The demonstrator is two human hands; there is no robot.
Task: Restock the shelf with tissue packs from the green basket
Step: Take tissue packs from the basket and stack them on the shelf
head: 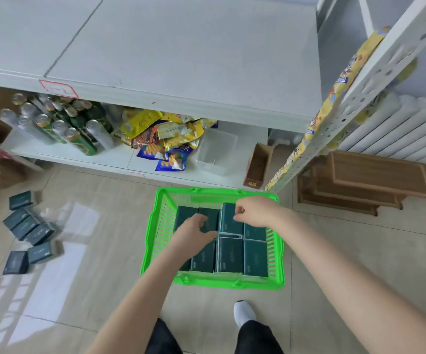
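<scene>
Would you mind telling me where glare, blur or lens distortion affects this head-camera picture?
Head view: window glare washes the floor tiles at left; the loose tissue packs there look smeared; wide-angle distortion slants the shelf post at right; the left hand and right hand in the green basket are evenly lit and fairly sharp.

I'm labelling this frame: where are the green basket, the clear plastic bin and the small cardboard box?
green basket (157, 226), head view, left side wall
clear plastic bin (217, 150), head view, inside floor
small cardboard box (256, 167), head view, inside
</scene>
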